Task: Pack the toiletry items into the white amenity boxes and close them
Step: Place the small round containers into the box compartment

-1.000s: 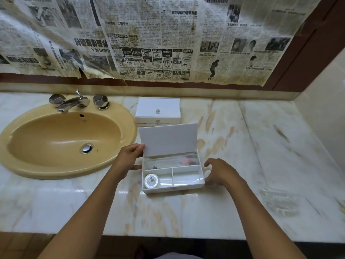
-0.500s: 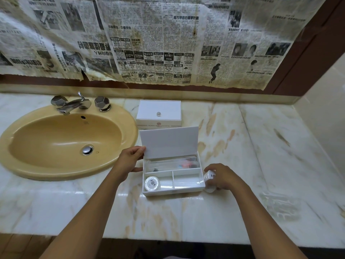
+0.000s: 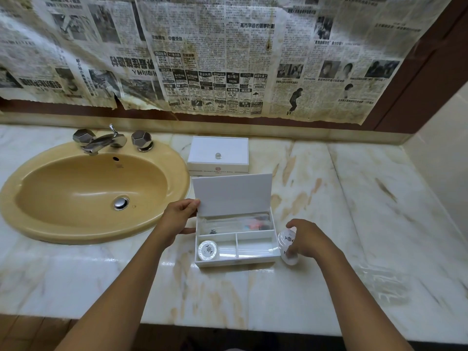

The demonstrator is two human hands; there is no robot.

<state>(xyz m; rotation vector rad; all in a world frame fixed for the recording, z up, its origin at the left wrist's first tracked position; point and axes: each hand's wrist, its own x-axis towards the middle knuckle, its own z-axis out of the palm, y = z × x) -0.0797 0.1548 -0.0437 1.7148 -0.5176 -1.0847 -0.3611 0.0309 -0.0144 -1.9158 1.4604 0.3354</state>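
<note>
The left hand pinched the left edge of the raised lid of the open amenity box, fingers curled over the lid's corner and the thumb lying against the box's left wall. The right hand was curled around a small round white container with a dark emblem on it, held just beside the box's right wall and low over the marble counter.

The open amenity box stood on the counter between the two hands, its lid upright at the back. Its long rear compartment held clear-wrapped items, one with something red and dark at its right end; what they were could not be told. The front left compartment held a round disc-shaped item bearing the same sort of emblem. The front right compartment showed only its glossy floor.

Just behind the open box sat a second amenity box, closed, with a small clear knob on its lid. Left of the open box lay a yellow oval sink with a chrome faucet at its back. Well to the right of the box, a crumpled clear wrapper lay on the counter. Stained newspaper sheets covered the wall behind the box.
</note>
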